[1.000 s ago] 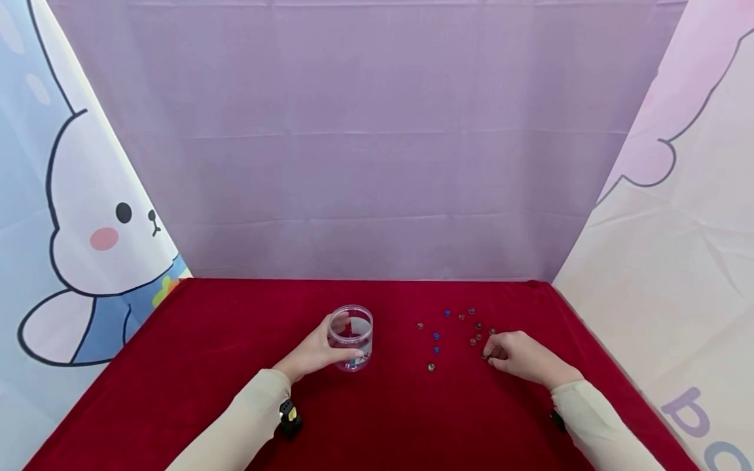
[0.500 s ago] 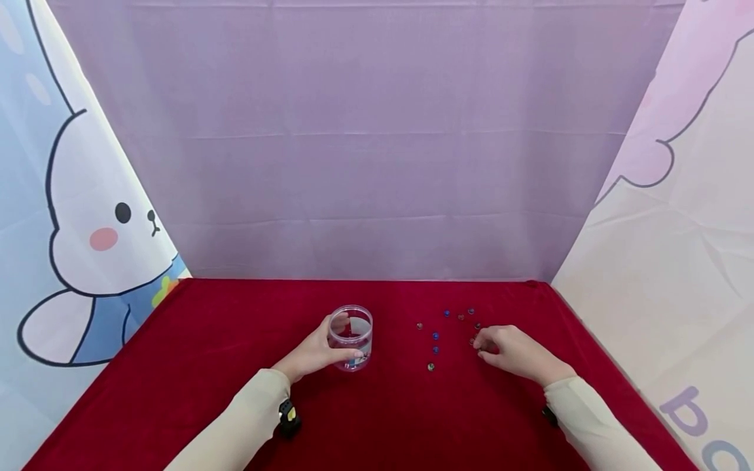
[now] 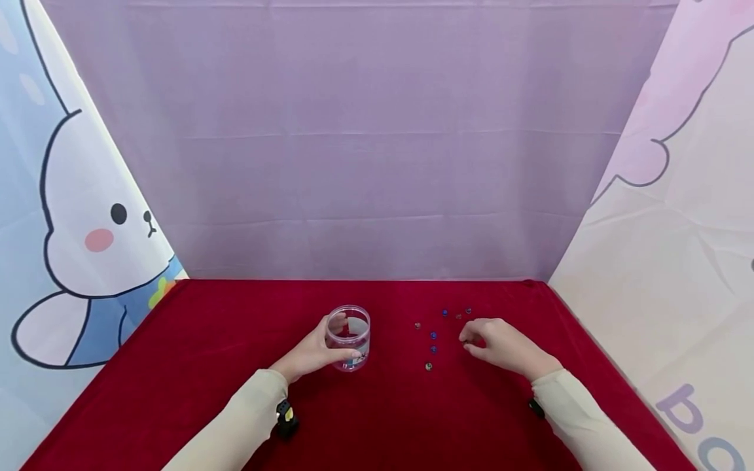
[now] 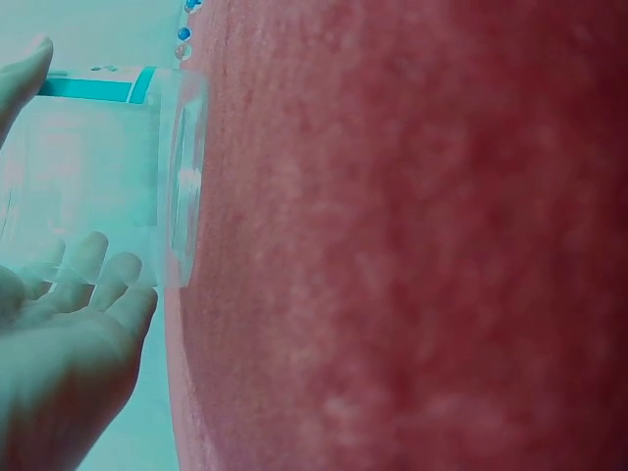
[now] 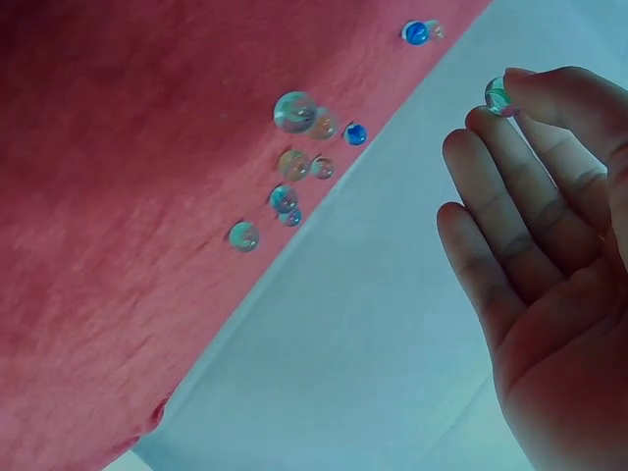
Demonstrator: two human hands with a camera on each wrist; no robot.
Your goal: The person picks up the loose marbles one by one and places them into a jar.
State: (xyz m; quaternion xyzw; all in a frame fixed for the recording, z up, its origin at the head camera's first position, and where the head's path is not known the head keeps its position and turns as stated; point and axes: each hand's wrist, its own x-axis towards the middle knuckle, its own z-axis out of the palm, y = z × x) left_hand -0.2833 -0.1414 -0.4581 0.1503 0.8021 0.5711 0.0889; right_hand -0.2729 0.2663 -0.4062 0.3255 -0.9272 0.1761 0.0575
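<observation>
My left hand [image 3: 309,353] holds a clear plastic jar [image 3: 362,337] upright on the red cloth, thumb on the near side and fingers behind. The left wrist view shows the jar [image 4: 108,177] sideways on, with a blue strip on its label and the fingers visible through its wall. To the right, my right hand [image 3: 501,343] is above the cloth. It pinches a clear marble with a green swirl [image 5: 498,96] between thumb and fingertip. Loose marbles lie left of and behind this hand, among them a blue marble [image 3: 433,335] and a greenish marble [image 3: 429,366].
Red cloth [image 3: 377,418] covers the table. A lilac curtain [image 3: 377,144] stands at its back edge, with printed panels left [image 3: 106,170] and right [image 3: 660,275]. Several more marbles, such as a reddish one [image 3: 417,325], lie between jar and right hand.
My right hand has moved left and slightly away from me, lifting off the cloth where it touched marbles at the right of the group. The left hand and jar stay in place.
</observation>
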